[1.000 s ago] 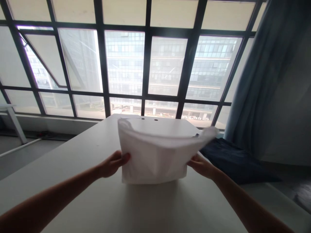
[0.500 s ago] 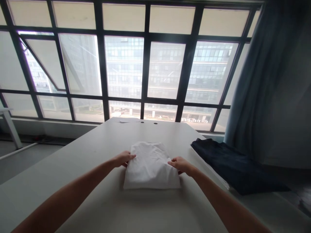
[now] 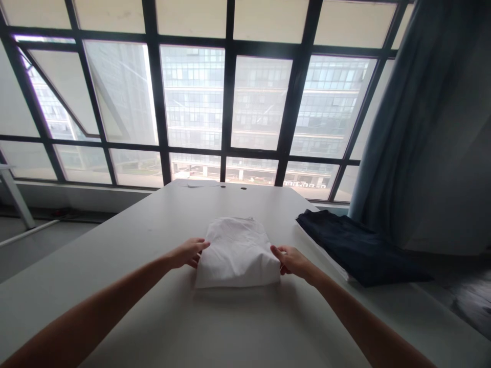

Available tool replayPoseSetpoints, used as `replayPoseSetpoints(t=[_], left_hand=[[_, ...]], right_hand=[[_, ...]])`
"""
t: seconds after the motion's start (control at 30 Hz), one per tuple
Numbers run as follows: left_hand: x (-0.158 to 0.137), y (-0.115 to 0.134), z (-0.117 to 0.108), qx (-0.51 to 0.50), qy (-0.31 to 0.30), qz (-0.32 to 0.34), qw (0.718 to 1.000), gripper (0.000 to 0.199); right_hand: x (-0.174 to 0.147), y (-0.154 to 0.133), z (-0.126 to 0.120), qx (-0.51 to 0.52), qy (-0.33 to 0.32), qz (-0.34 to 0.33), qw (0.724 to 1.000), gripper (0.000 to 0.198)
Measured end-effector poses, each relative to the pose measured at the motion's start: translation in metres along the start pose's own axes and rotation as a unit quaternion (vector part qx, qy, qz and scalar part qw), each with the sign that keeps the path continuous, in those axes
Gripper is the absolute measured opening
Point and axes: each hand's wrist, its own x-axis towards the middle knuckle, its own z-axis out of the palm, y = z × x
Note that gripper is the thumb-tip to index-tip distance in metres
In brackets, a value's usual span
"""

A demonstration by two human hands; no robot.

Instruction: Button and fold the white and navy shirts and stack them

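Observation:
A folded white cloth (image 3: 238,255) lies on the white table in front of me, its surface lightly creased and its front edge fairly straight. What kind of garment it is, if any, does not show. At its left side, my left hand (image 3: 188,253) has the thumb at the upper edge and the other fingers curled lower down. Opposite it, my right hand (image 3: 292,259) pinches the right side, thumb on the edge and fingers bent beside the corner. Some fingertips of both hands are hidden by the cloth.
Dark navy folded fabric (image 3: 353,245) lies on white material at the table's right side. Thin white sheets (image 3: 195,183) rest at the far end of the table (image 3: 153,312), near two round dark holes. Beyond are windows, with a grey-blue curtain (image 3: 406,128) to the right.
Both thumbs have slid slightly outward, from farther over the cloth to its side edges. The view has tilted a little; the cloth keeps about the same place on the table.

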Motion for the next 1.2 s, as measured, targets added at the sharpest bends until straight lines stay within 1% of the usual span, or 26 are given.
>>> replayPoseSetpoints(t=[0.1,0.17,0.2,0.23,0.3,0.37,0.43,0.47,0.53,0.6,0.63,0.7,0.77,0.83,0.9,0.97,1.03,1.07,1.1,1.13,1.17,1.2], left_hand=[[-0.027,-0.006,0.000,0.065,0.016,0.002,0.998,0.090],[-0.039,-0.016,0.004,0.105,0.021,0.031,0.994,0.094],[-0.043,-0.020,0.006,0.118,0.023,0.055,0.991,0.094],[-0.045,-0.025,0.008,0.125,0.025,0.079,0.989,0.093],[-0.047,-0.032,0.011,0.125,0.034,0.113,0.985,0.089],[-0.047,-0.035,0.012,0.120,0.046,0.107,0.986,0.085],[-0.047,-0.036,0.013,0.117,0.047,0.076,0.989,0.080],[-0.047,-0.035,0.013,0.117,0.043,0.066,0.990,0.078],[-0.048,-0.034,0.015,0.128,0.034,0.064,0.989,0.073],[-0.049,-0.033,0.018,0.147,0.030,0.078,0.986,0.069],[-0.049,-0.032,0.020,0.157,0.031,0.083,0.984,0.068],[-0.048,-0.032,0.022,0.169,0.034,0.086,0.981,0.064],[-0.048,-0.032,0.023,0.175,0.036,0.085,0.980,0.058],[-0.048,-0.032,0.023,0.185,0.033,0.080,0.979,0.052],[-0.051,-0.030,0.021,0.214,0.026,0.085,0.973,0.046],[-0.056,-0.025,0.021,0.282,0.037,0.116,0.952,0.039],[-0.060,-0.017,0.025,0.359,0.088,0.172,0.913,0.032],[-0.061,-0.012,0.028,0.387,0.111,0.208,0.891,0.030],[-0.060,-0.009,0.033,0.405,0.121,0.249,0.871,0.032],[-0.059,-0.007,0.039,0.415,0.114,0.292,0.854,0.036],[-0.057,-0.007,0.046,0.423,0.091,0.333,0.838,0.042],[-0.053,-0.008,0.052,0.434,0.055,0.366,0.822,0.049]], right_hand=[[-0.014,0.009,-0.006,0.017,-0.026,-0.056,0.998,0.084],[-0.022,0.014,-0.005,0.034,-0.031,-0.091,0.995,0.098],[-0.024,0.016,-0.003,0.041,-0.035,-0.101,0.993,0.102],[-0.026,0.018,-0.001,0.044,-0.036,-0.104,0.993,0.102],[-0.028,0.020,0.004,0.038,-0.031,-0.086,0.995,0.093],[-0.028,0.022,0.008,0.032,-0.021,-0.052,0.998,0.080],[-0.028,0.023,0.010,0.034,-0.033,-0.017,0.999,0.073],[-0.029,0.024,0.010,0.031,-0.039,-0.004,0.999,0.074],[-0.030,0.023,0.011,0.014,-0.039,0.004,0.999,0.088],[-0.031,0.022,0.011,-0.003,-0.030,-0.011,1.000,0.101],[-0.031,0.021,0.010,-0.006,-0.024,-0.018,1.000,0.102],[-0.032,0.019,0.009,-0.008,-0.007,-0.022,1.000,0.090],[-0.033,0.018,0.008,-0.030,0.011,-0.010,0.999,0.076],[-0.034,0.017,0.008,-0.088,0.012,-0.003,0.996,0.069],[-0.035,0.014,0.010,-0.179,0.017,-0.005,0.984,0.066],[-0.038,0.008,0.015,-0.281,0.054,-0.016,0.958,0.068],[-0.040,0.000,0.025,-0.360,0.108,-0.049,0.925,0.068],[-0.041,-0.005,0.031,-0.383,0.131,-0.076,0.911,0.065],[-0.040,-0.010,0.038,-0.395,0.145,-0.112,0.900,0.062],[-0.039,-0.014,0.047,-0.399,0.148,-0.149,0.893,0.059],[-0.037,-0.016,0.055,-0.398,0.142,-0.179,0.889,0.057],[-0.035,-0.018,0.062,-0.395,0.125,-0.200,0.888,0.057]])
